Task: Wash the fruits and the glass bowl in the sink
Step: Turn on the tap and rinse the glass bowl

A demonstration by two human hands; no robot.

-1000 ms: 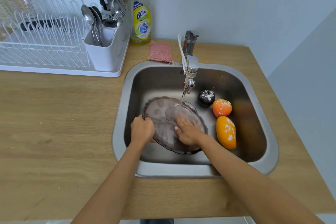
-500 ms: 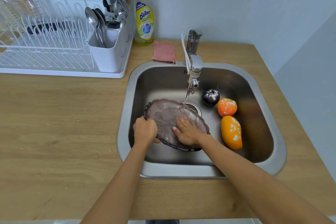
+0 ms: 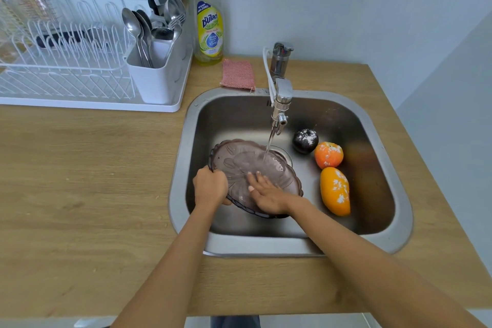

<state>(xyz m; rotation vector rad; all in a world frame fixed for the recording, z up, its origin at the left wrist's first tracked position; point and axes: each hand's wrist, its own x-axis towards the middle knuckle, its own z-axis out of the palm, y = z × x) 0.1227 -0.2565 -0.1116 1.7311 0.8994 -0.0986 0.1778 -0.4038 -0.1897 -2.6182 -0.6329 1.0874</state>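
The glass bowl (image 3: 255, 168) is held tilted inside the sink (image 3: 394, 237), in its left half, with a thin stream of water from the tap (image 3: 280, 104) falling onto its inner face. The bowl's left rim is clasped by the left hand (image 3: 210, 187), whose grip is closed around that edge. The right hand (image 3: 267, 194) is laid flat against the inside of the bowl, fingers (image 3: 255, 178) spread and pressed on the glass, so no grasp is made by it; its grip is wide and holds nothing.

3 fruits are seen along the right side of the sink floor, apart from the bowl: a dark round fruit (image 3: 305, 140) nearest the tap, an orange (image 3: 329, 155) just beside it, and a mango (image 3: 335, 190) in front of the orange. All 3 are speckled with white patches.

On the counter (image 3: 80, 181) behind the sink, a pink cloth (image 3: 237, 74) is laid at the sink's rim, with a yellow bottle of dish soap (image 3: 209, 32) standing just behind it. A white dish rack (image 3: 66, 69) with a cutlery holder (image 3: 154, 72) full of spoons is set to the left.
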